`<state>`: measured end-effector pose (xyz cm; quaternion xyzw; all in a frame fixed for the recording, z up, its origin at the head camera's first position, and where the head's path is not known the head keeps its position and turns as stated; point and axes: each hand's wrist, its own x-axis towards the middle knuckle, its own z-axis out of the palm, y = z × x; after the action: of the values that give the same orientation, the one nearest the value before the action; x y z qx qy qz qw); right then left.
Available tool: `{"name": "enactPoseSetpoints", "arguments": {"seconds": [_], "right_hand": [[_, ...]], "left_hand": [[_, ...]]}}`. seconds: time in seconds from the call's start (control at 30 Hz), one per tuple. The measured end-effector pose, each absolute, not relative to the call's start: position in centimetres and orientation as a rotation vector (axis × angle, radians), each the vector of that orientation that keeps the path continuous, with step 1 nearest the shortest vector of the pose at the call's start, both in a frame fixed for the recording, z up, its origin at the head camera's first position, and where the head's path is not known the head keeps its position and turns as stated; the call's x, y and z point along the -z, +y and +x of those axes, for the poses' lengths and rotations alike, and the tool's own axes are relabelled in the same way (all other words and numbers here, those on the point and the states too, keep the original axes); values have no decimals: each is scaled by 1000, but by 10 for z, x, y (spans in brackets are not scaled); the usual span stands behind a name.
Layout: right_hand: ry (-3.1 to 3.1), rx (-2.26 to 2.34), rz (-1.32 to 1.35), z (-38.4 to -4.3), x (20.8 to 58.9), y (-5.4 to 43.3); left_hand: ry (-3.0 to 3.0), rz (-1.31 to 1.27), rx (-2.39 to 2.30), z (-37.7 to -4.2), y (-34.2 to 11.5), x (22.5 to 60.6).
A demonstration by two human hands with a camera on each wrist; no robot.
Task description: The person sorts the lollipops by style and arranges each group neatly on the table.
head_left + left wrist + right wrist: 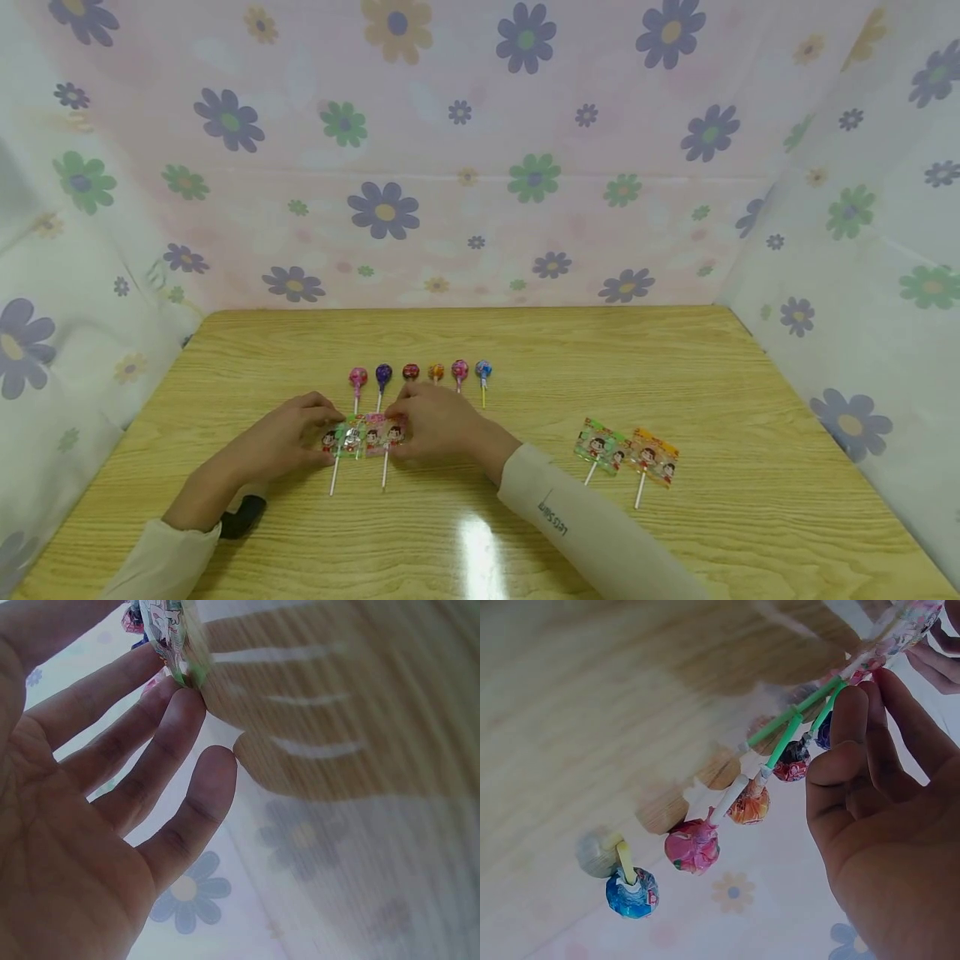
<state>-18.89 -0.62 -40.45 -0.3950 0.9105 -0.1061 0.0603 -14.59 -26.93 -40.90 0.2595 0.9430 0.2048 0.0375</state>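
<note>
In the head view my left hand (288,437) holds the outer edge of a green-wrapped flat lollipop (350,437), thumb at the near side and fingers at the far side. My right hand (438,423) grips the right edge of a pink-wrapped flat lollipop (384,435) beside it. The two wrappers meet, with white sticks toward me. In the left wrist view, fingertips touch the wrapper's edge (166,634) and the tabletop; the thumb tip is out of frame. The right wrist view shows curled fingers at the shiny wrapper (900,637).
Beyond my hands runs a row of several ball lollipops, from pink (358,377) and purple (383,373) to blue (483,368). A green flat lollipop (600,444) and an orange one (655,457) lie together on the right of the wooden table (750,533). Flowered cloth (465,217) surrounds the table.
</note>
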Motion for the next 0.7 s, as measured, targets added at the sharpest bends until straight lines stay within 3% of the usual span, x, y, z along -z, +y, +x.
{"name": "enactPoseSetpoints", "arguments": {"seconds": [0.7], "right_hand": [[2776, 320, -1115, -185, 404, -9]], "left_hand": [[2900, 795, -620, -146, -269, 409]]}}
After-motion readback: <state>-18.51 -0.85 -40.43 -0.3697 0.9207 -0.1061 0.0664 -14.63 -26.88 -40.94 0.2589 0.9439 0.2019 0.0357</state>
